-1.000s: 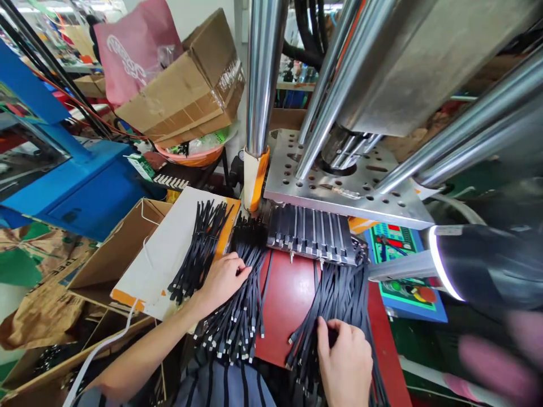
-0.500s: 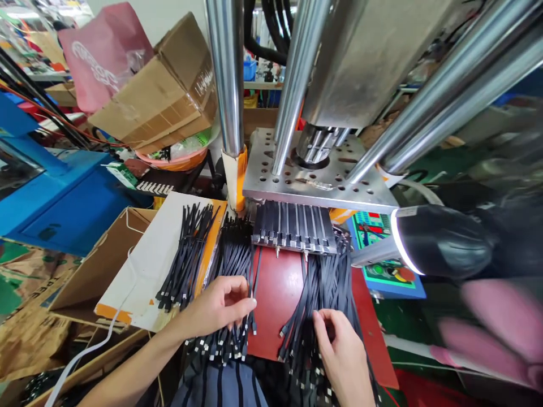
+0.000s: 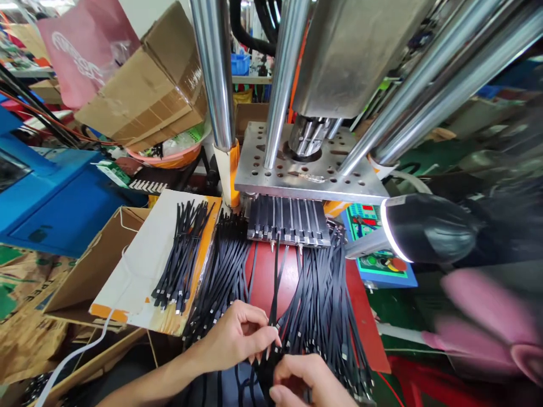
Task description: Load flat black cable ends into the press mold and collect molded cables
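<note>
Black flat cable (image 3: 275,282) ended at your left hand (image 3: 244,334), whose thumb and index finger appeared to pinch its lower end, with the other fingers curled beneath. Perhaps you held it by this end so that the length above stayed straight. Your right hand (image 3: 311,379) was curled just beside, low and near your body; whether its fingers pinched something, I could not tell.

Above your left hand, the cable reached up to the front edge of the black slotted block (image 3: 288,219), which was under the thick steel plate with round holes (image 3: 271,180). Below the block was the smooth red board (image 3: 265,271).

One loose bundle of black cables (image 3: 326,282) spread on the right of this board, and another black bundle (image 3: 229,257) was on the left, probably to be within reach of each hand. Farther left, a smaller black bundle (image 3: 180,260) lay separately on the white board with orange tape (image 3: 136,277), maybe so it would not mix. At right, the black lamp with a bright ring (image 3: 428,226) faced the block, probably to light it.
</note>
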`<state>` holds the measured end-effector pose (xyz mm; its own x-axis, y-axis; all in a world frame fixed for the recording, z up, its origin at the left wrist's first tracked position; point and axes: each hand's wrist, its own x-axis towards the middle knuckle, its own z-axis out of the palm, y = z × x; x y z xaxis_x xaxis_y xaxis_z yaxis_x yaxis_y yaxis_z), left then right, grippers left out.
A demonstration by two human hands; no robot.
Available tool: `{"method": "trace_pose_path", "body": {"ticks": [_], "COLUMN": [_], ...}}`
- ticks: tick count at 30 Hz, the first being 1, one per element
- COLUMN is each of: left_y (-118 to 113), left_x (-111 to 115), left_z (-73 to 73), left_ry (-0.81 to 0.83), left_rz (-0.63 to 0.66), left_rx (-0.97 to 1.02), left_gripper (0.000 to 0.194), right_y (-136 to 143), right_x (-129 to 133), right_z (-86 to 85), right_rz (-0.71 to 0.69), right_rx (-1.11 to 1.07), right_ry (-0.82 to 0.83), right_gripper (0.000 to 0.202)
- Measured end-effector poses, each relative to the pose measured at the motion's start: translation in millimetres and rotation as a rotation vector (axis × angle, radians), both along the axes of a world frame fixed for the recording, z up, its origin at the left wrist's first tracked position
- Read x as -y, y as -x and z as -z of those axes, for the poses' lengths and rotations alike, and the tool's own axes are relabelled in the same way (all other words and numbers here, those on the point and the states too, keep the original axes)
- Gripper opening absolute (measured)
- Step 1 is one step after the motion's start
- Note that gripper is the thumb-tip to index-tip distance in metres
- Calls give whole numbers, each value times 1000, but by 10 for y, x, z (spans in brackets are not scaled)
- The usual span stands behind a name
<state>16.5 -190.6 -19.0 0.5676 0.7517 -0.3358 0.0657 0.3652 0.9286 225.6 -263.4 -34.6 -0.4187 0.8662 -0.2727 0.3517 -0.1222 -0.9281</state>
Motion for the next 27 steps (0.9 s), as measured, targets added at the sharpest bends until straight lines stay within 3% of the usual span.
{"method": "trace_pose_path", "body": {"ticks": [2,4,8,10,13,16,19,27], "left_y": [16,20,35,39,14,-32,-56,-5], "left_x": [75,143,137,24,-255,-534,-681,-662], "left_z": [17,66,70,-33,-238,-375,-419,-407], "left_ry": [-147,-283,-359,-372,-452,-555,-599,-570], "left_rz": [48,73,126,87,-47,-3,79,51], "left_rx": [-68,-147,-265,-262,-144,-80,-67,-65], "left_gripper": [36,35,28,14,25,27,34,43], "right_y": [-22,57,295,353,367,380,394,257], "right_x": [-154,-327,-536,-520,-439,-397,-384,-356], "right_z": [-155,-241,-216,-169,-116,-89,-66,115], "right_rz": [73,235,518,509,452,427,446,502], "right_rx": [-101,-227,-292,-257,-196,-165,-168,-353], "right_ry": [76,32,-145,-211,-285,-341,-368,-264], "right_gripper": [22,24,33,32,29,26,22,24]}}
